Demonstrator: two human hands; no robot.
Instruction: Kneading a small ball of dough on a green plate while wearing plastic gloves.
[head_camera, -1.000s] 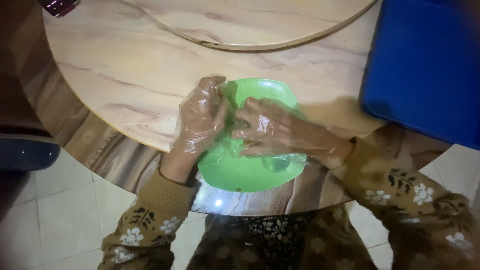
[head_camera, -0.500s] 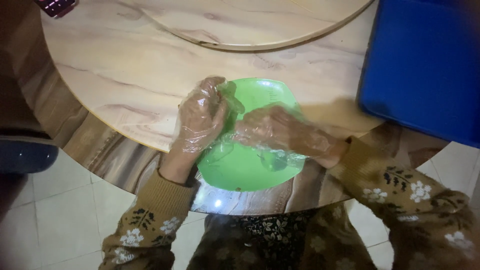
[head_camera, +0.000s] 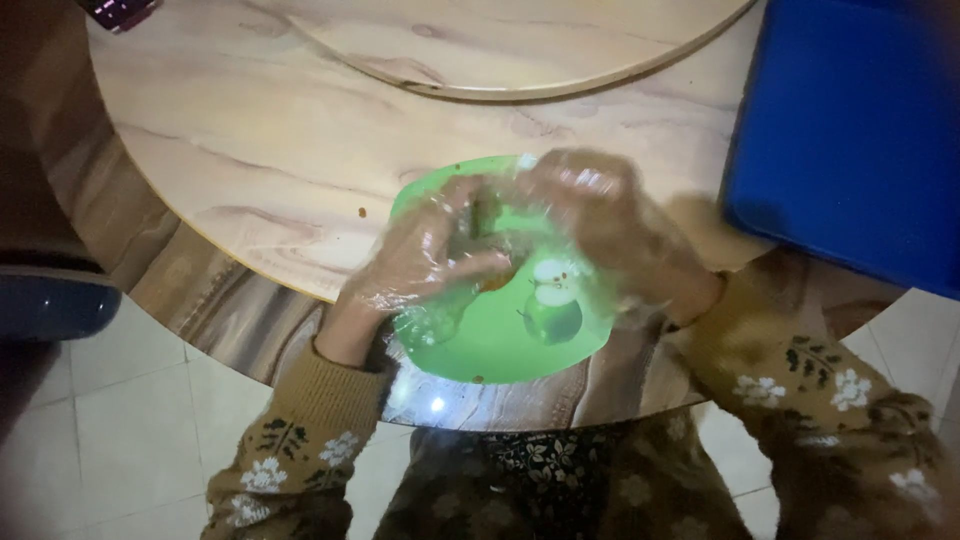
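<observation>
A green plate (head_camera: 500, 335) with an apple picture printed on it lies flat at the near rim of the table, directly beneath the fingers of both hands and partly hidden by them. A small brownish lump (head_camera: 497, 280) sits on the plate at the fingertips; its exact shape is too blurred to tell.
</observation>
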